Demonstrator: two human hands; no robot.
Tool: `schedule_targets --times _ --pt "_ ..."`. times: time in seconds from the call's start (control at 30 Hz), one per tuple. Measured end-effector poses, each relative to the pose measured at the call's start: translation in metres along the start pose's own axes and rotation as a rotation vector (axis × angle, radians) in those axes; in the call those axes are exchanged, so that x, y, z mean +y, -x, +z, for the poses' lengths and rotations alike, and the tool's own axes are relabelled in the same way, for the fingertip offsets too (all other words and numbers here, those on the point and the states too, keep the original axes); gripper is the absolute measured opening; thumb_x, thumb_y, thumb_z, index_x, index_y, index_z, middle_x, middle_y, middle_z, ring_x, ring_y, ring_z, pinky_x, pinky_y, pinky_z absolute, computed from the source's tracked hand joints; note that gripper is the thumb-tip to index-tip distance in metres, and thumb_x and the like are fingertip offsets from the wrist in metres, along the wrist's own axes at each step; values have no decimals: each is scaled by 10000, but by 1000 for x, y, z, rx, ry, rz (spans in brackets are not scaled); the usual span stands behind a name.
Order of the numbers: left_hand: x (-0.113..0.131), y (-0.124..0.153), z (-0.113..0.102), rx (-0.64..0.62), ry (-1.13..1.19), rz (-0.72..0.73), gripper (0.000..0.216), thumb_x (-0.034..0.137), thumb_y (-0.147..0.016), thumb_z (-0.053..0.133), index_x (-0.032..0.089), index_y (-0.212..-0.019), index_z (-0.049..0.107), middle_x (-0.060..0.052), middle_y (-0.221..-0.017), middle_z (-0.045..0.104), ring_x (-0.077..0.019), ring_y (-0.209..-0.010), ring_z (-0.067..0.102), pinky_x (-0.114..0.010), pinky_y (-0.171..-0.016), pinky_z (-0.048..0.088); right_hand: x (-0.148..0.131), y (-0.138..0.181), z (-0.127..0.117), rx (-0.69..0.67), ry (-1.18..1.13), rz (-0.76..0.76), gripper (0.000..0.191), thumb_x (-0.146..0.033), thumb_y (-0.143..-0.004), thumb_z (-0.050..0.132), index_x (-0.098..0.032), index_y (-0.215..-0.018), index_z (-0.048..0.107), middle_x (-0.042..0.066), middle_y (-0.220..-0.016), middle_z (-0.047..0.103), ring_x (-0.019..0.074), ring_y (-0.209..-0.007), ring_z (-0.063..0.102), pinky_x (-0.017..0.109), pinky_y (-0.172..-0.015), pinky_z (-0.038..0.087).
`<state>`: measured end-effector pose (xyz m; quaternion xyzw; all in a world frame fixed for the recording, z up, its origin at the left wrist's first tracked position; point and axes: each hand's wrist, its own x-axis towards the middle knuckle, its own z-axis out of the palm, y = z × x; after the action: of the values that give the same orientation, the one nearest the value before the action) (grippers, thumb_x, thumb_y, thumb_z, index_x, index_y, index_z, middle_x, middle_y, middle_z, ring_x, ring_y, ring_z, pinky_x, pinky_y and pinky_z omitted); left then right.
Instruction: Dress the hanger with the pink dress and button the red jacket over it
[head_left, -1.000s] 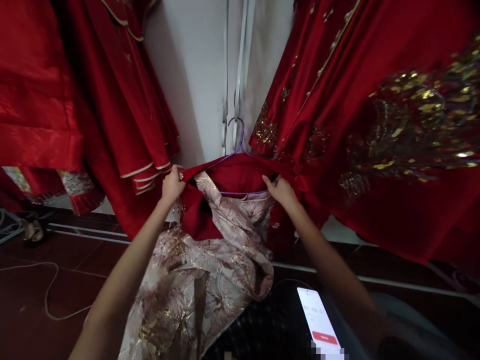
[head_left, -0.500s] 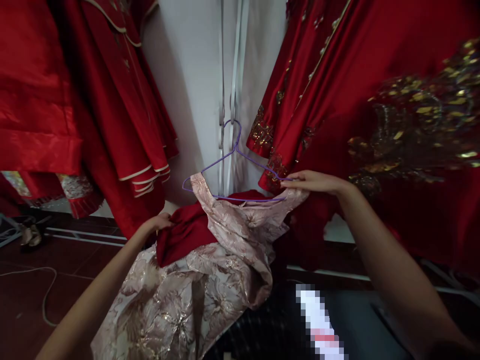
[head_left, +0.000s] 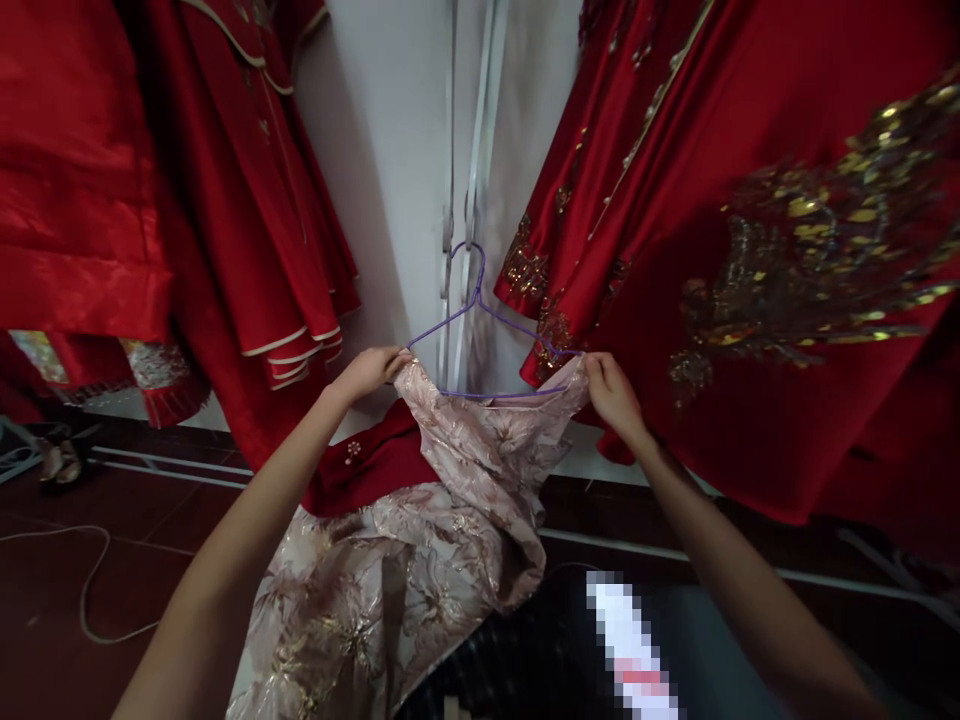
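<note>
Two hands hold a brocade dress on a purple hanger.
The left hand point(head_left: 369, 370) pinches one shoulder of the pale brocade dress point(head_left: 450, 500); the right hand point(head_left: 611, 395) grips the other. The purple hanger point(head_left: 480, 310) spans between them, a red garment point(head_left: 375, 465) below the left hand, red gowns point(head_left: 750, 250) hanging beside the right.

A pixelated patch point(head_left: 631, 645) hides something near the bottom edge.

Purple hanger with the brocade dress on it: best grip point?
Take the purple hanger at its bare neck just under the hook, coming from above. The shoulder ends are covered by the brocade dress and both hands, left hand, right hand.
</note>
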<state>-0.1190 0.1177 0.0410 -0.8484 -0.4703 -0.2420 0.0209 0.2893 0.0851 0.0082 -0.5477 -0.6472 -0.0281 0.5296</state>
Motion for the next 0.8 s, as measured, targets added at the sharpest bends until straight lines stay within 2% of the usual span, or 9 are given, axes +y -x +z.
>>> schedule_targets --times 0.07,0.13,0.3,0.37,0.47,0.57,0.6,0.7,0.8 --pt "0 8 -2 39 -12 30 416 485 -903 300 212 -956 610 -76 -898 674 -182 -787 617 -246 -672 405 1 5 0 56 68 -35 402 -507 -885 270 -221 -872 552 89 -859 615 246 -859 560 418 -815 420" --pt "0 14 -4 94 -24 39 406 463 -915 284 214 -974 600 -72 -936 670 -178 -811 617 -240 -680 402 3 8 0 82 48 -27 384 -512 -872 317 -218 -856 563 81 -829 618 236 -811 565 396 -772 436" --pt "-12 30 5 173 -28 -74 413 427 -925 259 202 -1015 592 -74 -861 673 -181 -761 618 -248 -659 389 23 25 -3 233 -175 147 336 -554 -761 522 -223 -716 560 12 -652 578 176 -601 538 299 -570 439" --pt "-22 45 15 118 -30 -126 405 426 -916 278 197 -951 611 -67 -765 664 -176 -678 609 -249 -613 374 32 40 -7 248 -213 213 341 -561 -735 552 -224 -684 551 2 -637 574 164 -578 534 285 -543 434" --pt "-34 75 30 -34 -15 -124 371 415 -900 324 193 -832 613 -47 -659 631 -155 -578 574 -242 -566 350 34 69 -12 60 -224 246 357 -569 -703 590 -213 -687 576 12 -658 615 164 -594 562 279 -547 454" --pt "-33 92 30 -76 29 -97 343 420 -881 375 184 -764 594 -33 -640 613 -133 -548 544 -230 -546 342 6 90 -17 -227 -194 114 351 -547 -739 575 -200 -706 614 23 -677 649 173 -640 598 276 -583 472" --pt "-28 92 27 -58 41 -85 338 424 -874 389 181 -748 587 -25 -633 604 -127 -542 532 -227 -543 342 -9 93 -19 -235 -129 61 337 -532 -757 567 -201 -721 623 18 -673 649 167 -628 596 271 -579 466" --pt "-3 75 11 75 74 -48 320 425 -870 404 173 -791 584 -16 -670 602 -124 -588 532 -227 -574 374 -60 87 -25 -37 52 -101 268 -470 -809 540 -218 -799 626 20 -742 654 159 -650 589 276 -626 455" --pt "33 47 3 184 120 40 325 404 -891 370 171 -940 591 -50 -862 638 -157 -791 572 -263 -714 435 -99 64 -27 49 61 -169 241 -461 -835 503 -237 -827 593 32 -781 654 174 -678 595 292 -661 460"
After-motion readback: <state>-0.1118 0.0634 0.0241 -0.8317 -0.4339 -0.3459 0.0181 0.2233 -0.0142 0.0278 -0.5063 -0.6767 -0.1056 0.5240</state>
